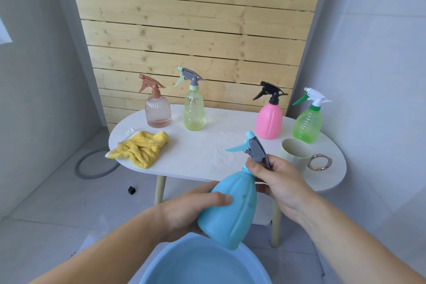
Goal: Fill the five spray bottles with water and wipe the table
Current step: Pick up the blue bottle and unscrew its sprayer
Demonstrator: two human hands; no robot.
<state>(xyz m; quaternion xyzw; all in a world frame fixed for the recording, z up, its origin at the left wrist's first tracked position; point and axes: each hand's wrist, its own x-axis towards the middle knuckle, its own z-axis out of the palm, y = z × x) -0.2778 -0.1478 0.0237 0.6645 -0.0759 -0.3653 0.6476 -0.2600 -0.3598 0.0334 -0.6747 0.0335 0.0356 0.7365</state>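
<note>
The left grip is wrapped round the body of the blue spray bottle. The bottle tilts to the right above the blue basin, in front of the near edge of the white oval surface. The right grip grasps the bottle's neck and the base of its grey trigger head. The head seems seated on the neck, though fingers hide the joint.

Four more bottles stand upright along the back of the surface. The brown-topped bottle and the yellow-green bottle are near each other on the left. The pink bottle and the green ribbed bottle are on the right. A crumpled yellow cloth lies near the left end. A cream cup stands in front of the green ribbed bottle, with a metal ring at its right side.
</note>
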